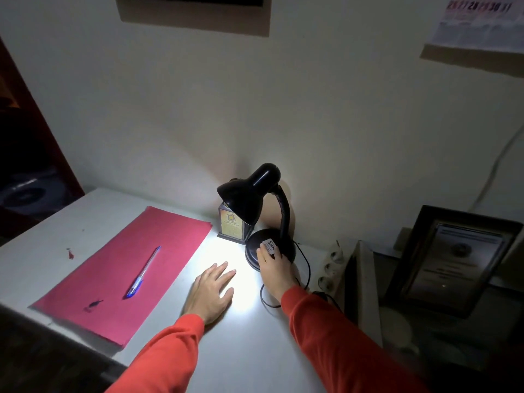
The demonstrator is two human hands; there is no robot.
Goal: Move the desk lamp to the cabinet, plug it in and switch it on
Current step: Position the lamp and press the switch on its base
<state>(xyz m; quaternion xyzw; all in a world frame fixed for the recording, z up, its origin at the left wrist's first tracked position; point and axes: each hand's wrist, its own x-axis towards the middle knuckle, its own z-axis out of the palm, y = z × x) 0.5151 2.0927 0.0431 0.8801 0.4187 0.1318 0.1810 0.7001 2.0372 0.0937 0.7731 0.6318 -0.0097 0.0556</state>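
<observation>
Two hands by the lit lamp (256, 199) on the white surface (56, 231): right hand (273, 269) rests on its base, fingers (262, 255) loosely extended; left hand (211, 293) lies flat beside it, fingers spread.

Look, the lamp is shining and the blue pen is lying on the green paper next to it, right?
Almost. In the head view the lamp is shining, and the blue pen does lie on paper beside it, but that paper is pink-red, not green.
</observation>
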